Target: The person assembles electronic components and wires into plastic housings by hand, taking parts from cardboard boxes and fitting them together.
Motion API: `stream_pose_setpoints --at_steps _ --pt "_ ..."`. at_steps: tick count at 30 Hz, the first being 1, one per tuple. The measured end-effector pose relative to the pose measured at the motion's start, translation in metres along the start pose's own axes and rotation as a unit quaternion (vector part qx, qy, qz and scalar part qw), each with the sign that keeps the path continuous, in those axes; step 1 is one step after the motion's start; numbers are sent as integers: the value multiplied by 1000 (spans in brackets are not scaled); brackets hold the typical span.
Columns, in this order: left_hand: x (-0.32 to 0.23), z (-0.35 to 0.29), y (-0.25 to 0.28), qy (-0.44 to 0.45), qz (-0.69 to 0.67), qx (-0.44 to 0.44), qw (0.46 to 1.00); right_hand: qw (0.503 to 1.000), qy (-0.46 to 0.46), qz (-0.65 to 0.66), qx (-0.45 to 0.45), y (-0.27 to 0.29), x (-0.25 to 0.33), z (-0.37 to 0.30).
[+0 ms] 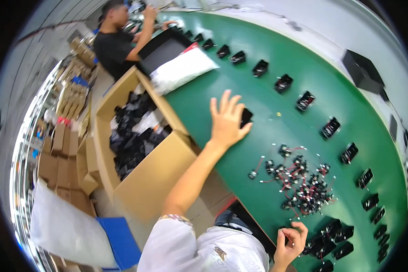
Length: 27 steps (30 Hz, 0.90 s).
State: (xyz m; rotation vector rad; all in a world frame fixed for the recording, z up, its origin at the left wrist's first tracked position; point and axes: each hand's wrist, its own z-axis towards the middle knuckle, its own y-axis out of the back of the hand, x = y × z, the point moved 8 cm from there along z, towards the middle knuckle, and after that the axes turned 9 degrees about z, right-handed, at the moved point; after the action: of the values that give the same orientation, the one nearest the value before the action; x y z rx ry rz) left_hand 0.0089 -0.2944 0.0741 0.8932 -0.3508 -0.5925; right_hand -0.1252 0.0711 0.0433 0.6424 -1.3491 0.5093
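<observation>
Left hand (pixel 226 119), fingers spread, partly covers black plastic piece (pixel 246 117) on green tabletop (pixel 299 52), perhaps steadying it. Right hand (pixel 292 242) curled; cannot tell whether pinching. Small black red-wired components (pixel 309 192) heaped between hands, likely for reach; black box-shaped housings (pixel 331 128) spaced in arc, probably keeping them separate.

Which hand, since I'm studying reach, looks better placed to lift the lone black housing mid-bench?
Probably the left hand: it is spread open at the black housing. The right hand is curled and farther off, past the heap of wired modules.
</observation>
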Motion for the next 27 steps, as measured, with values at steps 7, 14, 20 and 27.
stream_pose_setpoints --at_steps 7,14,20,27 --pt "-33 -22 67 56 -271 -134 952 988 37 -76 131 -3 8 4" --pt "-116 -80 67 235 -762 248 550 992 105 69 7 -7 59 35" --pt "-187 -89 80 163 -843 374 351 986 163 22 -2 -1 73 43" --pt "-188 -107 84 109 -789 332 506 976 214 13 -30 9 78 29"
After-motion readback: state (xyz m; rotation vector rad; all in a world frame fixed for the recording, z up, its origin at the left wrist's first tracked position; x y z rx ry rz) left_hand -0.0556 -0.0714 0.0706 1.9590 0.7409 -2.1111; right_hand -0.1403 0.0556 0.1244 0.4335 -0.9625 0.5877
